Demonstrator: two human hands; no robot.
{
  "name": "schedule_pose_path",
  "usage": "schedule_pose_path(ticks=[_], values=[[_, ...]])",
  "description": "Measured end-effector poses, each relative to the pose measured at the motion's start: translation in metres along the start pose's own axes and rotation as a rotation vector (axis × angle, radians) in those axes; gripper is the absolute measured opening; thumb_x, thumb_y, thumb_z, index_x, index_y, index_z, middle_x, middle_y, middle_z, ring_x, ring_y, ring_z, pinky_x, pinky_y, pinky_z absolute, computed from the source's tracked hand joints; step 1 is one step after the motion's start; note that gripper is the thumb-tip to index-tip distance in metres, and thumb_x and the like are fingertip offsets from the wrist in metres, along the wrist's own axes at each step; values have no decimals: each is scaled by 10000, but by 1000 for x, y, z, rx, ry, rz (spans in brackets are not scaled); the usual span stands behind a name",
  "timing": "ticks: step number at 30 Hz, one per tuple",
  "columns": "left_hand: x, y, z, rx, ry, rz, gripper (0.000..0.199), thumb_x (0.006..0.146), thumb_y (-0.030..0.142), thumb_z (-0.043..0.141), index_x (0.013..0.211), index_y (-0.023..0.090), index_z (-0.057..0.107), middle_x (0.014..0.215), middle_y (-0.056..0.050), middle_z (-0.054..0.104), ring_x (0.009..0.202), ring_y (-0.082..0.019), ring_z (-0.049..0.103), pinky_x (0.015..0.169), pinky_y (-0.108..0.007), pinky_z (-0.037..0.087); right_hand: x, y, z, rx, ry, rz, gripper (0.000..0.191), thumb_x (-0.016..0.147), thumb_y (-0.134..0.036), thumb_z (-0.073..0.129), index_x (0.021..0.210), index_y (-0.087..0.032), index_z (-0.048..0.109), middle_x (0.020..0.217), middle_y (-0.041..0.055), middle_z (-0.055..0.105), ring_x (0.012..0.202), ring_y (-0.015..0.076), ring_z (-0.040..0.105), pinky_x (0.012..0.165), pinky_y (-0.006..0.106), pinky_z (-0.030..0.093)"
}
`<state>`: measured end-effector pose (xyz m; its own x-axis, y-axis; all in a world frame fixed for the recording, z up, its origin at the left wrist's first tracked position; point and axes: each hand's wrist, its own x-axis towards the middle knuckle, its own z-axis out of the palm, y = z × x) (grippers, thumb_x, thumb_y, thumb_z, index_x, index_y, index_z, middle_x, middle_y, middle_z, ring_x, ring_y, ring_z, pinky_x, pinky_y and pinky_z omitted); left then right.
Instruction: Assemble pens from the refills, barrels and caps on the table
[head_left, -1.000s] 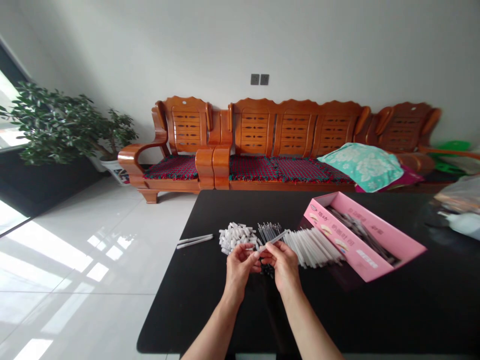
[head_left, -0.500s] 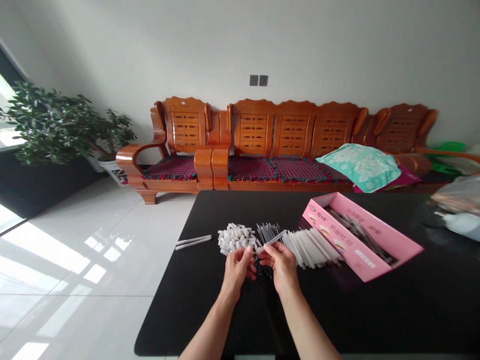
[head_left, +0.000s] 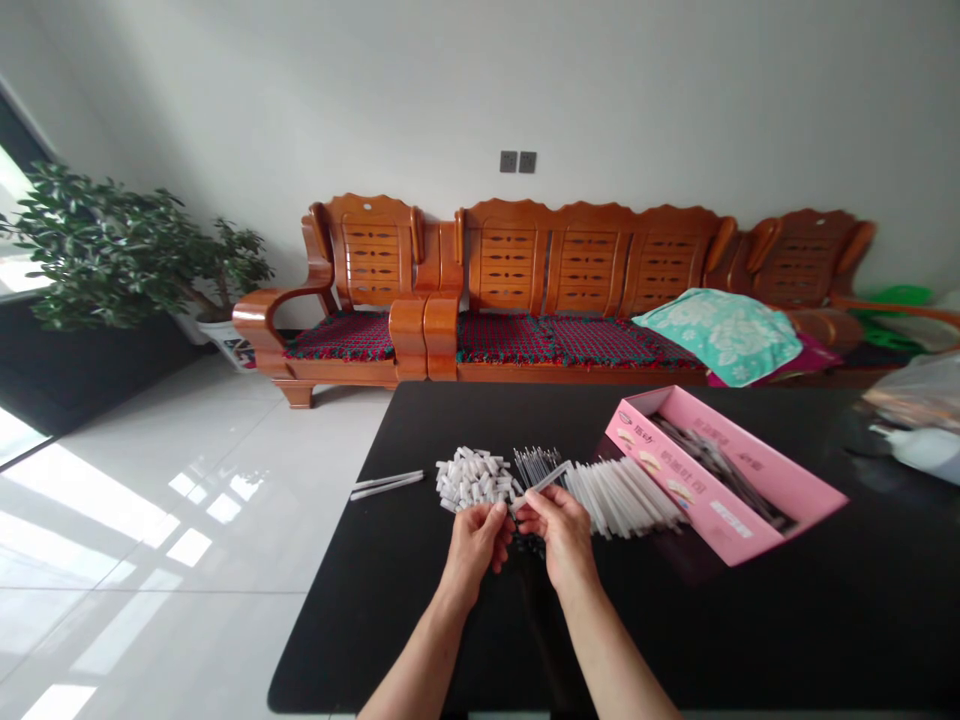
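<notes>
My right hand (head_left: 564, 535) is closed in a pinch on a pale, translucent pen barrel (head_left: 553, 476), which slants up and to the right. Close beside its lower end, my left hand (head_left: 472, 548) is closed too, thumb against fingers; whatever it pinches is too small to make out. Just beyond the left hand lies a heap of short white pen caps (head_left: 474, 476). Dark, thin pen refills (head_left: 534, 462) lie behind the hands, and small black pieces (head_left: 531, 544) show between them. A row of pale pen barrels (head_left: 622, 495) spreads to the right of my right hand.
A pink open box (head_left: 739, 505) with dark thin sticks inside stands on the black table (head_left: 750, 640). Two white pens (head_left: 387, 484) lie near the table's left edge. A plastic bag (head_left: 919, 400) is at far right. Behind the table stands a wooden sofa (head_left: 581, 260).
Both hands stay nearly in place, with the fingertips a touch closer together. The barrel in my right hand has shifted only slightly.
</notes>
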<state>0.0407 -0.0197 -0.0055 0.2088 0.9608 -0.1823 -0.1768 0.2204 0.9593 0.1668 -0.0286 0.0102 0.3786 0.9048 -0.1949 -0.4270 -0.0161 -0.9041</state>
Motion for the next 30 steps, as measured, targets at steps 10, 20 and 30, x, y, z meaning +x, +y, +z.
schedule_pose_path(ticks=[10,20,30], values=[[0,0,-2,-22,2,-6,535,780,635,617,718,104,618,580,-28,588,386,-83,494,312,-174,368,0,1,1,-8,-16,7,352,583,-372,861,739,-131,656,620,59,718,508,158,657,420,205,503],[-1,0,-2,-56,7,-19,520,725,624,685,783,111,624,658,-31,614,431,-96,535,341,-196,435,2,1,0,-10,-19,12,346,580,-369,861,728,-137,652,612,52,711,505,160,655,414,207,499],[-1,-1,-3,-65,28,11,465,716,558,731,844,125,619,662,-9,618,440,-93,540,359,-195,445,2,3,-3,-22,-33,14,334,611,-365,849,749,-135,650,620,51,712,521,161,662,420,203,500]])
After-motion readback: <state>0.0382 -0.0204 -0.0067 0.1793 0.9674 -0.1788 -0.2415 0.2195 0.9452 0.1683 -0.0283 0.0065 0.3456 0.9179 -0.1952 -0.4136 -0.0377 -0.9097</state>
